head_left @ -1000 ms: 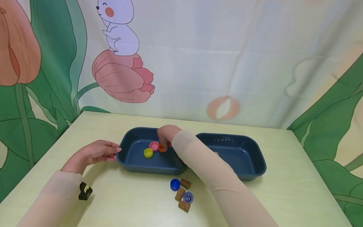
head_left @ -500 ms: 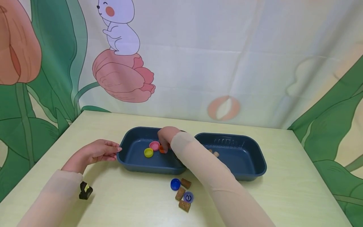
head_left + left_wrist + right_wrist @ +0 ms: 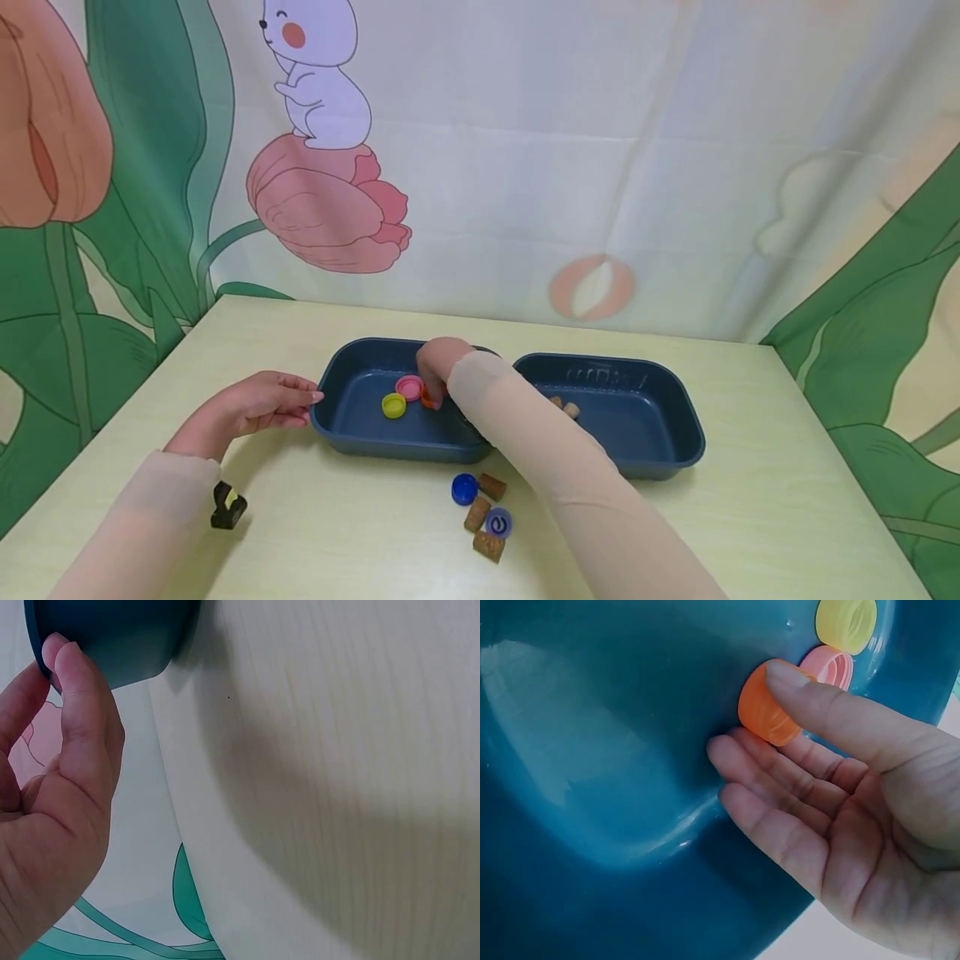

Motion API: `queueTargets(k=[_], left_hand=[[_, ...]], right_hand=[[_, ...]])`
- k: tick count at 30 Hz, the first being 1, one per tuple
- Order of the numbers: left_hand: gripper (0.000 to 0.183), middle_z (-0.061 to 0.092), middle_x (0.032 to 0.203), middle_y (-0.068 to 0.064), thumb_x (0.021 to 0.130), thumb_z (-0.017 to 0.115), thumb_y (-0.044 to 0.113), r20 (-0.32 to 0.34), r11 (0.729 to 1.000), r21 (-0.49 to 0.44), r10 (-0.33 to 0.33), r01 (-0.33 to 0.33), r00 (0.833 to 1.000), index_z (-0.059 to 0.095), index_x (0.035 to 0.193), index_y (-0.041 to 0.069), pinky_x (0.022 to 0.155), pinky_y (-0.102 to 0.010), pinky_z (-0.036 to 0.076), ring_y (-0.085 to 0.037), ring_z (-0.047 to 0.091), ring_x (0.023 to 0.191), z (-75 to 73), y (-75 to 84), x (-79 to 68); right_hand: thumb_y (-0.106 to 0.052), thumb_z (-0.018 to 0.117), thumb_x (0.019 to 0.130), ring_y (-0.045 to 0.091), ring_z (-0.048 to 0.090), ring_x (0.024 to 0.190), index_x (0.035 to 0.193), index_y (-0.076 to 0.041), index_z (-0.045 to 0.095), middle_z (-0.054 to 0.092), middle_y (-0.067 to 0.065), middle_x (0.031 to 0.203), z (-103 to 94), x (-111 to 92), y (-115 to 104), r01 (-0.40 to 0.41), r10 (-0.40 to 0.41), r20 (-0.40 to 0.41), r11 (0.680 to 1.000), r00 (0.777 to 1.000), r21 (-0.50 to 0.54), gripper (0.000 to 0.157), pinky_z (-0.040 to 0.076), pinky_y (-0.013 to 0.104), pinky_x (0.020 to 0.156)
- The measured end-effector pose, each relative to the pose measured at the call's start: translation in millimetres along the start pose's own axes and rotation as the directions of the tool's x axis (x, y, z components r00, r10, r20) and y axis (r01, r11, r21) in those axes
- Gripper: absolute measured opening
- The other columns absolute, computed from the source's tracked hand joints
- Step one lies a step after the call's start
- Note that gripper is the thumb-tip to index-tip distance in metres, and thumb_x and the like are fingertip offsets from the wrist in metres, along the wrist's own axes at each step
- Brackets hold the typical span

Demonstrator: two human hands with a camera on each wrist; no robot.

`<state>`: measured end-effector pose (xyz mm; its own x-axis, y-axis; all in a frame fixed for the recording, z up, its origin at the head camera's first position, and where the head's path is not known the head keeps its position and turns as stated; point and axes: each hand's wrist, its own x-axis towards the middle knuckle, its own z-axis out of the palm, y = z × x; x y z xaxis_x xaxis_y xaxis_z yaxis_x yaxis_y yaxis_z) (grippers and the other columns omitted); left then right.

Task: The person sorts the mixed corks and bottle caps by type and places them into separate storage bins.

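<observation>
The left hand [image 3: 258, 402] pinches the rim at the left edge of the left tray [image 3: 408, 450]. Inside that tray, the right hand [image 3: 847, 802] holds an orange cap [image 3: 759, 705] between thumb and fingers; a pink cap [image 3: 409, 387] and a yellow cap [image 3: 393, 406] lie just beyond it toward the left edge. On the surface [image 3: 337, 533], near the tray's front right corner, a blue cap [image 3: 464, 489], a purple cap [image 3: 498, 523] and three corks [image 3: 490, 547] sit grouped.

A printed backdrop [image 3: 495, 158] at twelve o'clock, beyond the wood-grain table [image 3: 360, 525] at six, shows a white cartoon animal [image 3: 327, 115] at eleven.
</observation>
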<state>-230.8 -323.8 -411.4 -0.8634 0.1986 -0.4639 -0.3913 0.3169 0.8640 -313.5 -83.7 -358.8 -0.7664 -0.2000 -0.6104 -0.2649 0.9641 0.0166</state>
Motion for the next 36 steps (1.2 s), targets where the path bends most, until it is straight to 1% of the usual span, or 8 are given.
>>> queueTargets(k=[3,8,16,20,26,29,32,36], left_hand=[[0.019,0.064,0.080,0.003,0.104,0.058,0.014,0.001,1.000,-0.005,0.001,-0.001,1.000,0.056,0.117,0.000,0.073,-0.019,0.062,-0.006,0.064,0.072,-0.9,-1.3,0.7],[0.019,0.065,0.079,0.004,0.104,0.058,0.014,-0.001,1.000,-0.005,0.003,-0.003,1.000,0.056,0.117,0.000,0.073,-0.019,0.062,-0.006,0.064,0.072,-1.1,-1.6,1.3],[0.023,0.064,0.080,0.004,0.105,0.057,0.015,-0.009,1.000,0.005,0.002,-0.002,1.000,0.055,0.120,-0.002,0.073,-0.019,0.062,-0.006,0.064,0.072,0.3,0.3,0.9],[0.023,0.064,0.080,0.004,0.105,0.057,0.014,-0.009,1.000,0.006,0.001,-0.001,1.000,0.054,0.120,-0.002,0.073,-0.019,0.062,-0.005,0.064,0.072,1.4,1.0,0.2],[0.027,0.065,0.081,0.005,0.105,0.057,0.014,-0.006,1.000,0.013,0.010,-0.010,1.000,0.053,0.123,-0.005,0.074,-0.019,0.062,-0.005,0.064,0.073,2.1,2.1,-0.9],[0.026,0.065,0.081,0.005,0.105,0.057,0.014,-0.006,1.000,0.012,0.015,-0.015,1.000,0.053,0.122,-0.004,0.074,-0.019,0.062,-0.005,0.064,0.073,1.4,2.3,-1.5],[0.023,0.065,0.080,0.005,0.105,0.057,0.014,-0.004,1.000,0.006,0.017,-0.017,1.000,0.055,0.120,-0.003,0.074,-0.019,0.062,-0.005,0.064,0.073,1.4,2.2,-2.0],[0.026,0.065,0.080,0.005,0.105,0.057,0.014,-0.002,1.000,0.010,0.011,-0.011,1.000,0.054,0.123,-0.004,0.074,-0.018,0.062,-0.005,0.064,0.073,2.5,2.1,-1.1]], right_hand=[[-0.010,0.082,0.085,0.018,0.058,0.100,0.112,-0.015,0.075,0.068,0.003,0.118,-0.6,-0.2,0.5,-0.002,0.002,0.000,1.000,1.000,0.004,0.028,0.060,0.031,0.097],[-0.009,0.080,0.087,0.018,0.059,0.088,0.108,-0.012,0.076,0.068,0.004,0.100,-5.6,-1.6,2.0,-0.014,0.014,0.014,0.999,1.000,-0.038,0.021,0.061,0.029,0.093],[-0.013,0.071,0.096,0.015,0.056,0.077,0.121,-0.013,0.074,0.063,0.002,0.084,-15.3,-3.6,9.7,0.002,0.004,0.052,0.993,0.999,-0.116,0.025,0.055,0.024,0.078],[-0.014,0.069,0.098,0.014,0.057,0.079,0.127,-0.014,0.070,0.064,0.000,0.088,-17.4,-3.8,17.4,0.075,-0.067,0.062,0.987,0.996,-0.143,0.029,0.054,0.024,0.079],[-0.013,0.067,0.099,0.015,0.059,0.084,0.131,-0.011,0.068,0.065,0.002,0.099,-19.8,-2.8,33.7,0.217,-0.213,0.046,0.972,0.976,-0.091,0.032,0.051,0.022,0.073],[-0.013,0.067,0.099,0.015,0.060,0.086,0.131,-0.010,0.067,0.064,0.001,0.098,-20.9,-3.1,40.5,0.254,-0.252,0.039,0.965,0.967,-0.068,0.032,0.052,0.022,0.073],[-0.010,0.066,0.099,0.016,0.059,0.085,0.131,-0.008,0.066,0.062,0.000,0.096,-20.7,-6.4,46.9,0.277,-0.276,0.030,0.960,0.961,-0.044,0.033,0.057,0.027,0.084],[-0.003,0.064,0.097,0.016,0.054,0.080,0.131,-0.005,0.065,0.061,0.002,0.096,-17.8,-12.9,56.9,0.310,-0.310,0.015,0.950,0.951,-0.020,0.034,0.057,0.032,0.089]])
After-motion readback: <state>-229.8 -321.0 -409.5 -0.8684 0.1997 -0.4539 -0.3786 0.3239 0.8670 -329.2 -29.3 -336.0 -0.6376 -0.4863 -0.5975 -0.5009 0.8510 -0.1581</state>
